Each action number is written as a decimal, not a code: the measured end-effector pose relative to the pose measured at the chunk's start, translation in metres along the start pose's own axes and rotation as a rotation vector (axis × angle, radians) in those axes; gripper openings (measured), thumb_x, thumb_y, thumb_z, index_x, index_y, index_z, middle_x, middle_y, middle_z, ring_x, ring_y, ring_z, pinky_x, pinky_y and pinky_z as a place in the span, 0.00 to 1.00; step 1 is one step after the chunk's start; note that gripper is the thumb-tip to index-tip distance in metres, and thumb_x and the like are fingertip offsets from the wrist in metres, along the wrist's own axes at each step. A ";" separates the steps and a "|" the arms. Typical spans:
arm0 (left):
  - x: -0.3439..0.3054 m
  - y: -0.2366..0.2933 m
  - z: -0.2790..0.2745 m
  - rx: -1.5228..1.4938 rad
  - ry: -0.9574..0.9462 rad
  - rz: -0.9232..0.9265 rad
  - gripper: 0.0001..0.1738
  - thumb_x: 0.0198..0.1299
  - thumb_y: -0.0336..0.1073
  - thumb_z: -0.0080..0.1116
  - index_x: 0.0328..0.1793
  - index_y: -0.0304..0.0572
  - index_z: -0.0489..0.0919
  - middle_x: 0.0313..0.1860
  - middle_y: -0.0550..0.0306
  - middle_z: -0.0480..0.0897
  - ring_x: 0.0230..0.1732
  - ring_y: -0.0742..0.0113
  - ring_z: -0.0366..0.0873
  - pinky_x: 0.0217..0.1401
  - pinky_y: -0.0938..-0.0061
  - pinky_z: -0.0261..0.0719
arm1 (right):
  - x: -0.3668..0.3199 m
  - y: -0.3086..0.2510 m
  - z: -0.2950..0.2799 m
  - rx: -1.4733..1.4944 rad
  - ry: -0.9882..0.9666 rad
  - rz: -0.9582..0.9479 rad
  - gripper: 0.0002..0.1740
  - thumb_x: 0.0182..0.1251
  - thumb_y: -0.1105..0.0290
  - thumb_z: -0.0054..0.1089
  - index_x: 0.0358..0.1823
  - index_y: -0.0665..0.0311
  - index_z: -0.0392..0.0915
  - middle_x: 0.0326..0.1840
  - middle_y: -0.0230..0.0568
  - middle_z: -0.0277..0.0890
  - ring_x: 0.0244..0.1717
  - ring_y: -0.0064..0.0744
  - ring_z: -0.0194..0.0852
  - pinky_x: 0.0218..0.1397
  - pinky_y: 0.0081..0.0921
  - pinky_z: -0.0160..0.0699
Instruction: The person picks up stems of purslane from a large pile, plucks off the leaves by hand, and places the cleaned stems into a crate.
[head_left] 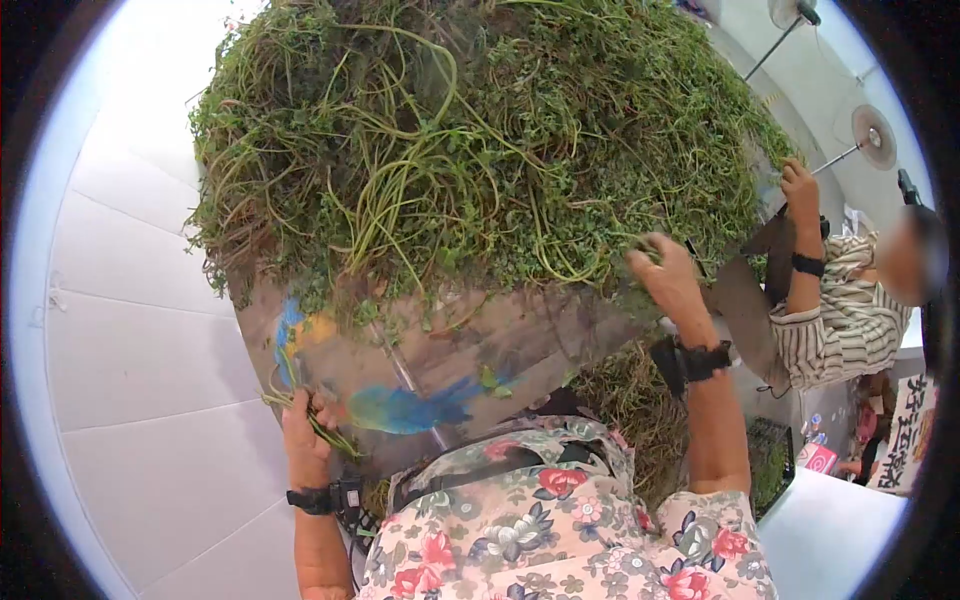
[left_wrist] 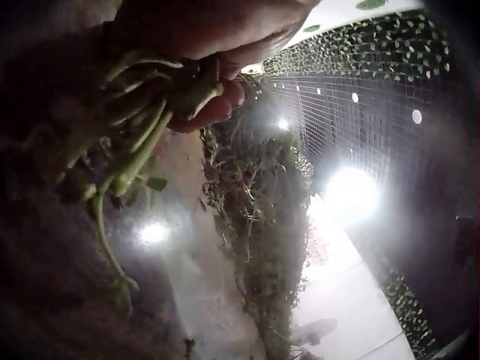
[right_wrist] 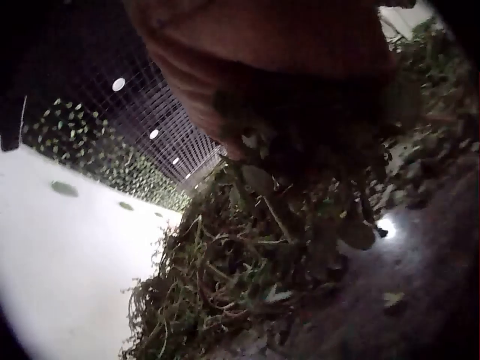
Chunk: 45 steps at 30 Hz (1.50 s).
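A large heap of leafy green stems (head_left: 480,150) covers most of the table in the head view. Near the table's left front edge, my left hand (head_left: 305,435) grips a small bunch of green stems (left_wrist: 146,139), whose ends stick out on both sides of the fingers. My right hand (head_left: 668,278) is at the heap's near right edge, fingers curled and thumb close to the fingertips. Leafy sprigs (right_wrist: 259,180) show right under these fingers in the right wrist view, where shadow hides the fingertips; the right hand pinches some of this greenery.
The tabletop (head_left: 530,335) has a blue and yellow printed pattern and a few loose leaves. Another person in a striped shirt (head_left: 835,330) reaches into the heap at the right. More stems (head_left: 640,420) lie below the table's front edge. Fans (head_left: 873,137) stand beyond.
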<state>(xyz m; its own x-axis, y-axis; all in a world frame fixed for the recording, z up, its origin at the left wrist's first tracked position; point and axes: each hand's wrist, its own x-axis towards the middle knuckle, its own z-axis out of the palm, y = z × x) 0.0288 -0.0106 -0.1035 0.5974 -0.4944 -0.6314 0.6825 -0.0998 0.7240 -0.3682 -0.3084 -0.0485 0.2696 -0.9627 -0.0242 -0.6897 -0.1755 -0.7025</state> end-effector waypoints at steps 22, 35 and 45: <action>-0.006 0.002 0.017 0.150 -0.024 0.058 0.09 0.59 0.38 0.53 0.29 0.44 0.70 0.19 0.63 0.68 0.12 0.76 0.60 0.12 0.81 0.57 | -0.032 0.045 0.005 -0.427 -0.042 -0.136 0.19 0.53 0.64 0.58 0.45 0.66 0.73 0.34 0.55 0.76 0.38 0.58 0.72 0.39 0.44 0.71; -0.011 0.004 0.013 0.170 -0.048 0.048 0.08 0.60 0.37 0.52 0.32 0.43 0.70 0.20 0.61 0.70 0.13 0.76 0.62 0.12 0.81 0.57 | -0.058 0.016 -0.050 0.309 0.151 0.420 0.23 0.56 0.65 0.55 0.49 0.75 0.71 0.39 0.38 0.76 0.41 0.27 0.73 0.43 0.25 0.71; -0.013 0.005 0.012 0.192 -0.068 0.091 0.08 0.59 0.36 0.53 0.32 0.42 0.69 0.19 0.61 0.70 0.12 0.77 0.62 0.11 0.82 0.56 | -0.044 -0.051 0.027 -0.048 -0.401 -0.437 0.18 0.57 0.69 0.52 0.48 0.72 0.71 0.27 0.38 0.74 0.30 0.26 0.71 0.37 0.24 0.71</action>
<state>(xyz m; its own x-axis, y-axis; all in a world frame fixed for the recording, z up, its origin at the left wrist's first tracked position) 0.0196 -0.0148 -0.0887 0.6189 -0.5649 -0.5457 0.5308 -0.2112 0.8207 -0.3268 -0.2511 -0.0306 0.7617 -0.6478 -0.0134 -0.4850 -0.5563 -0.6748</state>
